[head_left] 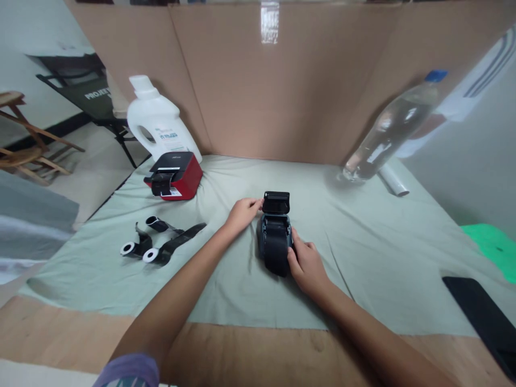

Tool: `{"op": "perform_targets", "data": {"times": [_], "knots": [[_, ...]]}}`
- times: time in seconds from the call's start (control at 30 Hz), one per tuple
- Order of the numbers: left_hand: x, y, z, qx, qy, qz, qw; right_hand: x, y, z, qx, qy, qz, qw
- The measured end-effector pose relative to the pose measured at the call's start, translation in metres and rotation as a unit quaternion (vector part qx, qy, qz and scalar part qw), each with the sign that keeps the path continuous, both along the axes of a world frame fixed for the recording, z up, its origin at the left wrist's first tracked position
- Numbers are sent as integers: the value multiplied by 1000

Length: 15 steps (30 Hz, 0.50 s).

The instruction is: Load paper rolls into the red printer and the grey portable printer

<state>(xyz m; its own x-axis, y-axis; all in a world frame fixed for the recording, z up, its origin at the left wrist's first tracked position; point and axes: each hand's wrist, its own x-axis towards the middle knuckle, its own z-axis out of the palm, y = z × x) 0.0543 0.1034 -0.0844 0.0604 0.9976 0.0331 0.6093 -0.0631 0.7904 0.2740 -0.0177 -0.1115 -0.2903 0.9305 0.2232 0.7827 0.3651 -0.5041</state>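
A small dark handheld printer (276,236) lies on the cloth in front of me with its lid (276,202) raised. A wide black strip (277,252) covers its front and curves down toward me. With fingers pinched together, my left hand (243,213) holds the left edge of the lid. Along the printer's right side, my right hand (308,263) is closed, its thumb near the edge of the strip. The fingertips behind the printer are partly hidden. To the left lie several black rolls with white cores (151,256), some with loose ends trailing.
A red and black printer (181,176) stands at the back left before a white jug (161,121). A cardboard panel (278,102) closes off the back. On the right are a leaning water bottle (393,131), a grey tube (394,180), a green object (489,247) and a black phone-like slab (479,317).
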Motion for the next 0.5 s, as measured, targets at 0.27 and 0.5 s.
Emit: {"op": "perform_targets", "data": {"times": [0.27,0.5], "knots": [[24,-25,55,107,351,-263,892,1,1,-1,3,-8,-1,1000],[48,-23,67,45,430,-261,863,1,1,-4,13,-6,-4,1000]]}}
